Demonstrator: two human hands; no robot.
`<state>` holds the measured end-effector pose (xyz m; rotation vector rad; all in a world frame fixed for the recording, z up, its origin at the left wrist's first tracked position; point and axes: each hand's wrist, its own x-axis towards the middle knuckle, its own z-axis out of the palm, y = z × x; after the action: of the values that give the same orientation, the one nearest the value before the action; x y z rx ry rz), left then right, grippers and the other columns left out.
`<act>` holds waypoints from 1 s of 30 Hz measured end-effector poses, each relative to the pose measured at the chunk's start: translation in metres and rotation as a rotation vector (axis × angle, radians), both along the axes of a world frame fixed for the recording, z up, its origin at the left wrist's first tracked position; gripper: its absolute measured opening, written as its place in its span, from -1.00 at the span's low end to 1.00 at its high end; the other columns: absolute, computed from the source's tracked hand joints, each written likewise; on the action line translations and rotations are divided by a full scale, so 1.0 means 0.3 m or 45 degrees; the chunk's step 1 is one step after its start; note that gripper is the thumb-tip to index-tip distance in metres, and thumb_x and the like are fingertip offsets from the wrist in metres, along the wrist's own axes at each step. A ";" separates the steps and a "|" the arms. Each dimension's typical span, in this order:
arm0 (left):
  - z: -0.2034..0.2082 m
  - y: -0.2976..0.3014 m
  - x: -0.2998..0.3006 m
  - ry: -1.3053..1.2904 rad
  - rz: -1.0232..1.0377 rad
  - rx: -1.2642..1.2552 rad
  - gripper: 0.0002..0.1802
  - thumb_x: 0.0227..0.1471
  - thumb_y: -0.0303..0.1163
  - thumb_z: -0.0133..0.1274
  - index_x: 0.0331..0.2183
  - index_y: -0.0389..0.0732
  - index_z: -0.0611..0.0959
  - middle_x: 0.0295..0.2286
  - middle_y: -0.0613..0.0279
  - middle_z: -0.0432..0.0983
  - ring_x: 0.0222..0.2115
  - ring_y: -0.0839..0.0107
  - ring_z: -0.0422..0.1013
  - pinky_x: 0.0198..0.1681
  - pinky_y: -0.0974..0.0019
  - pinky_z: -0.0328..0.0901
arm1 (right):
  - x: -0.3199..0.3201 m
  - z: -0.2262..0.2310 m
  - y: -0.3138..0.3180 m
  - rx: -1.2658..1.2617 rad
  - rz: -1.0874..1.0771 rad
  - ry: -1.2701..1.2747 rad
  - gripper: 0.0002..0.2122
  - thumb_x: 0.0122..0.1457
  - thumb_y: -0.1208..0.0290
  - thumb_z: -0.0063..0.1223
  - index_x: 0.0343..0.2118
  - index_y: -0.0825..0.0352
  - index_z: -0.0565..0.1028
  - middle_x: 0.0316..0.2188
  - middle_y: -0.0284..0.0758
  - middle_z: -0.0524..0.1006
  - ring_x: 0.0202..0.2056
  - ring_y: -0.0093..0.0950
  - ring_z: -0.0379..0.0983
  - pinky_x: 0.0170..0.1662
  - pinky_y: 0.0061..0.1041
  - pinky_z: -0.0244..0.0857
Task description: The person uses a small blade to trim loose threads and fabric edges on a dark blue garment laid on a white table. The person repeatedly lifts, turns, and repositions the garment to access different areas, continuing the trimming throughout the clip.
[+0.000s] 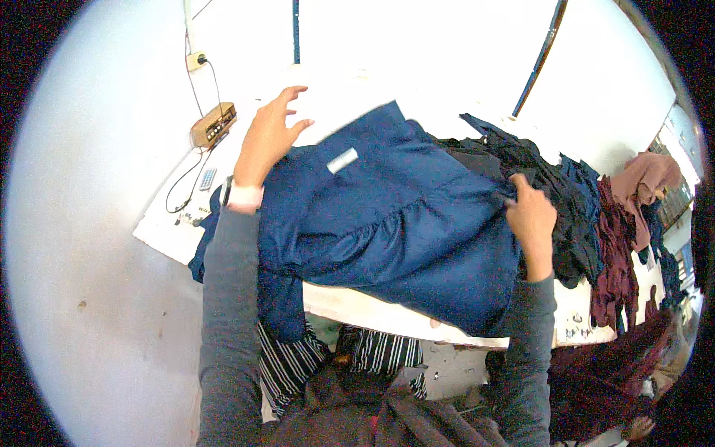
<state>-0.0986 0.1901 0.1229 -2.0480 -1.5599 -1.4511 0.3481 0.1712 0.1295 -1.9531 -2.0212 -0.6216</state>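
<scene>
A navy blue garment [372,216] lies spread and rumpled over the white table in front of me, part of it hanging past the near edge. On its upper part sits a small white label [342,161]. My left hand [269,138] is raised above the garment's left side, fingers apart and curved, with nothing in them. At the garment's right side my right hand [532,217] has its fingers closed on the cloth, which creases toward the grip. A fold partly hides those fingertips.
At the table's left end are a brown radio-like box [214,125] with cords, and a small remote control [208,179]. Dark garments [562,201] and maroon garments [617,253] are heaped to the right. Another person [644,194] is at the far right. The table's near edge [357,302] shows.
</scene>
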 end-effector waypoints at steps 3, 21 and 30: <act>-0.028 -0.186 0.068 -0.075 0.218 -0.158 -0.49 0.04 -0.21 0.26 -0.01 -0.17 0.51 -0.13 0.02 0.57 -0.28 0.09 0.56 -0.21 0.15 0.43 | 0.026 -0.076 -0.050 -0.055 0.066 0.137 -0.69 0.08 0.39 0.15 -0.07 0.10 0.52 -0.31 -0.16 0.64 -0.28 -0.08 0.61 -0.24 -0.11 0.48; -0.451 -0.542 0.182 -0.325 0.668 -0.616 -0.50 0.03 -0.05 0.22 -0.34 -0.37 0.58 -0.35 -0.24 0.57 -0.31 -0.24 0.53 -0.29 -0.04 0.40 | -0.502 -0.389 -0.141 -0.070 1.273 0.156 -0.71 -0.10 0.43 0.23 -0.26 0.17 0.45 -0.54 -0.35 0.56 -0.51 -0.27 0.52 -0.42 -0.30 0.23; -0.170 -0.638 0.082 -1.858 -1.062 0.363 -0.37 0.14 -0.07 0.00 0.10 -0.33 0.49 0.08 -0.03 0.45 0.08 0.13 0.37 0.22 0.14 0.21 | -0.236 0.036 -0.071 0.753 0.842 0.400 -0.51 -0.29 0.66 0.20 -0.20 0.02 0.57 -0.52 -0.46 0.57 -0.54 -0.31 0.41 -0.42 -0.33 0.28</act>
<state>-0.0741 -0.0012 0.0720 -1.3483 -0.3778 -3.6409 0.2774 0.1498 0.1403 -0.9092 -1.8376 -0.5981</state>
